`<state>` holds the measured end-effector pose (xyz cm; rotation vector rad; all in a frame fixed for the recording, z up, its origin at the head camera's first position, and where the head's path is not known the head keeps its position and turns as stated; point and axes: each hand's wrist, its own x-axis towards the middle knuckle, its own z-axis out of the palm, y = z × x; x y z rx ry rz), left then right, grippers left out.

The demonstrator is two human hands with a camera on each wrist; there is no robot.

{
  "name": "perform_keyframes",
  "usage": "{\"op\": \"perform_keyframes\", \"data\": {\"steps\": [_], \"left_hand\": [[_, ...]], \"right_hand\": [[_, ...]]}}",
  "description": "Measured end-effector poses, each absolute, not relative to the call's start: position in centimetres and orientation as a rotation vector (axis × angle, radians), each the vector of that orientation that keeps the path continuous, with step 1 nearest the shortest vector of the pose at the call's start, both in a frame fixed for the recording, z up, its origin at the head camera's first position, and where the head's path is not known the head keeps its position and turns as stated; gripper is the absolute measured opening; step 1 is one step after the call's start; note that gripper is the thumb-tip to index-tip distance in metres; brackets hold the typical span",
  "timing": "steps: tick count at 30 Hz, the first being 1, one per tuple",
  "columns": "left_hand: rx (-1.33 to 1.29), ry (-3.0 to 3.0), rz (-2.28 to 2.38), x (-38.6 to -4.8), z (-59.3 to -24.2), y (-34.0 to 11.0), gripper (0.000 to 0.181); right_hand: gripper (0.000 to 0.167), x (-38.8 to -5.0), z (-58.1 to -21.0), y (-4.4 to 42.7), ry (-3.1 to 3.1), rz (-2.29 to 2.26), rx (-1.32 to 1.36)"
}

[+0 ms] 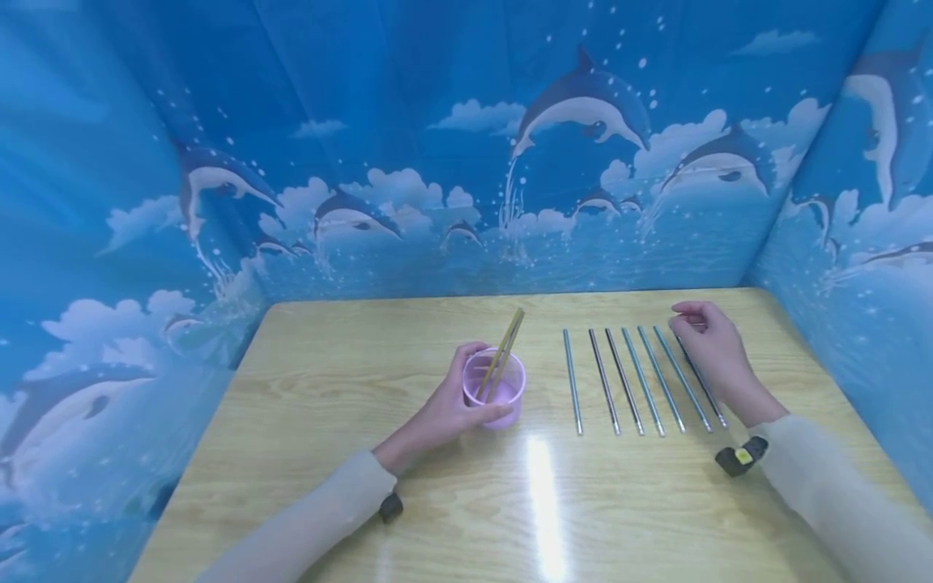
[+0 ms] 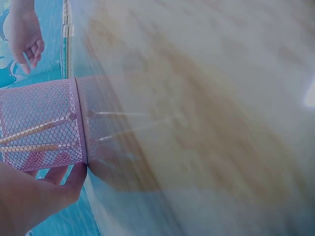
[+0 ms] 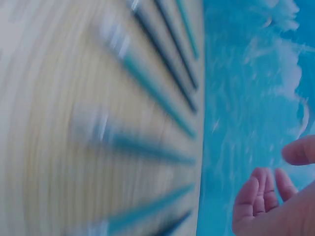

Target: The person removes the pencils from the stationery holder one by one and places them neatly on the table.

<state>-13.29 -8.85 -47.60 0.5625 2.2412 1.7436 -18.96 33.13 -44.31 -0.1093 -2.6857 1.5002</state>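
My left hand (image 1: 446, 406) grips a pink mesh pencil cup (image 2: 42, 115) that stands upright on the table, thumb on its near side and fingers round the far side. Two gold pencils (image 1: 513, 330) lean inside the cup, tips over its back rim. To the right, several pencils lie in a row: teal ones (image 1: 572, 380) and dark ones (image 1: 603, 380), their eraser ends toward me. My right hand (image 1: 710, 348) hovers over the far end of the rightmost dark pencil (image 1: 705, 390). In the right wrist view its thumb and bent fingers are apart, with nothing between them.
The table (image 1: 321, 453) has a glossy wood-grain top that reflects a strip of light in front of the cup. Blue dolphin-print curtains (image 1: 408, 243) stand along the back, left and right edges. A small black device (image 1: 739, 456) sits at the right wrist.
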Motion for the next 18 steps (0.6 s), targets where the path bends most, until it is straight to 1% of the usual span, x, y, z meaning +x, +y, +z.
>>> {"op": "perform_keyframes", "data": {"steps": [7, 18], "left_hand": [[0.562, 2.252, 1.74, -13.3, -47.5, -8.9, 0.094], [0.546, 2.257, 1.728, -13.3, -47.5, -8.8, 0.095]], "right_hand": [[0.048, -18.1, -43.1, 28.5, -2.485, 1.822, 0.01], [0.046, -18.3, -42.0, 21.5, -2.426, 2.006, 0.18]]}}
